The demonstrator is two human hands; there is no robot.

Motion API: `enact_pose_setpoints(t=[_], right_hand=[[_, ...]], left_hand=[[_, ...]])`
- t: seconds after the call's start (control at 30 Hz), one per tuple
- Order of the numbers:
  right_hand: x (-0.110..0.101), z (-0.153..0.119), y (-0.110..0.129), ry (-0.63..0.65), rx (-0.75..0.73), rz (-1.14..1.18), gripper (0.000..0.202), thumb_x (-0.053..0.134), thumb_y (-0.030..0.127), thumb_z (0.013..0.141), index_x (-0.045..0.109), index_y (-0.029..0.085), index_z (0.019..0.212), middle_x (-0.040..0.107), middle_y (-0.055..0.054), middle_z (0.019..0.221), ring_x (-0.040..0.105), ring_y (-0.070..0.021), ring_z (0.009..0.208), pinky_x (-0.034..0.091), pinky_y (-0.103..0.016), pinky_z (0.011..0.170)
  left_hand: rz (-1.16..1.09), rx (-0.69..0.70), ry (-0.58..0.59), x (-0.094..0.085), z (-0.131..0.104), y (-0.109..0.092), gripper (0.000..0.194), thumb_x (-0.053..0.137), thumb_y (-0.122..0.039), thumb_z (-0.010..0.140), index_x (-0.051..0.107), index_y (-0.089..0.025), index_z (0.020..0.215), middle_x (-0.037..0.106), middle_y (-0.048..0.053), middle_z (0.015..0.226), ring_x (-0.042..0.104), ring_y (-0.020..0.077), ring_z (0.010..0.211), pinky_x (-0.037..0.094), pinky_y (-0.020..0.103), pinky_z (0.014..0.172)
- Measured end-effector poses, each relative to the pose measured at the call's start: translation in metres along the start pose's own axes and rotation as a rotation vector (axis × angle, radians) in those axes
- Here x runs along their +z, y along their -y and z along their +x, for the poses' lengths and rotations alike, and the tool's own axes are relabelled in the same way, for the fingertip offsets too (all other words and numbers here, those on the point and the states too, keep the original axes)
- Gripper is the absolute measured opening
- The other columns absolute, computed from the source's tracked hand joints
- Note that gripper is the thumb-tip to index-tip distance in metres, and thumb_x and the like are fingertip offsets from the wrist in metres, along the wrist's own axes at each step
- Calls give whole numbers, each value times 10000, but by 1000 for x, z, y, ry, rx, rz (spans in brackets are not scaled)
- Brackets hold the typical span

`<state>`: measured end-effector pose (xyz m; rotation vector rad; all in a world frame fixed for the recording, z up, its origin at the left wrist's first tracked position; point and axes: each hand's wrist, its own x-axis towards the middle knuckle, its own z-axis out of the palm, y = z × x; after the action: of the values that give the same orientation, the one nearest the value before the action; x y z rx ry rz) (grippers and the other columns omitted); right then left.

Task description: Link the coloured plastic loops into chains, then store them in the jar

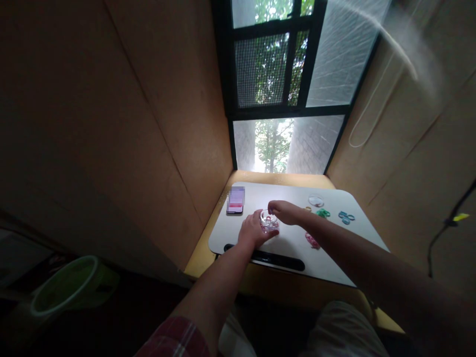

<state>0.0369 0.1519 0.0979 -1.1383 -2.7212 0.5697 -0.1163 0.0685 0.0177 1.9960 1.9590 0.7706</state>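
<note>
A clear round container (268, 223) stands on the white lap table (282, 198), with small pink and white bands that look like hair ties inside. My left hand (253, 230) is wrapped around its left and near side. Over the container's mouth, the fingers of my right hand (285, 211) are pinched together; what they hold is too small to make out. Right of the container lie a green heap of bands (323, 213), several blue bands (346, 217) and a pink heap of bands (312, 240), partly behind my right forearm. A clear round lid (316, 200) lies farther back.
A phone (235, 199) with a lit, blurred screen rests at the table's left. A black slot (278, 259) runs along the near edge. Behind stands a window (288, 144), with wooden walls on both sides. A green basket (70, 287) is low on the left.
</note>
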Motion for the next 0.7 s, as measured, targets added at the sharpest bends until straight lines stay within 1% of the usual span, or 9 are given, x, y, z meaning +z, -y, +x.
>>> enact_pose_setpoints(t=[0.17, 0.33, 0.5, 0.7], right_hand=[[-4, -1, 8, 43, -9, -98, 258, 447, 161, 886, 682, 155, 781, 704, -91, 815, 574, -176, 721, 351, -265, 633], [-5, -2, 11, 44, -10, -137, 286, 411, 192, 898, 685, 141, 834, 706, -104, 856, 568, -187, 754, 339, -269, 646], [-6, -4, 8, 18, -14, -112, 283, 390, 173, 882, 672, 145, 876, 697, -77, 876, 548, -163, 742, 354, -246, 646], [-3, -7, 1, -17, 7, -77, 260, 397, 146, 866, 654, 143, 907, 687, -73, 893, 556, -168, 771, 378, -243, 669]], left_hand=[[3, 15, -11, 1, 0, 0, 906, 691, -750, 675, 418, -227, 1362, 621, 113, 1197, 579, 307, 1097, 420, 378, 925], [7, -14, -10, 3, 2, 0, 928, 688, -771, 660, 423, -229, 1365, 629, 114, 1175, 584, 312, 1099, 419, 385, 947], [21, 2, -21, 3, 1, 2, 927, 694, -753, 667, 414, -226, 1376, 623, 115, 1191, 578, 313, 1114, 417, 389, 955], [20, 25, -38, 3, 1, 1, 900, 706, -724, 681, 421, -213, 1364, 636, 112, 1169, 590, 309, 1078, 435, 386, 923]])
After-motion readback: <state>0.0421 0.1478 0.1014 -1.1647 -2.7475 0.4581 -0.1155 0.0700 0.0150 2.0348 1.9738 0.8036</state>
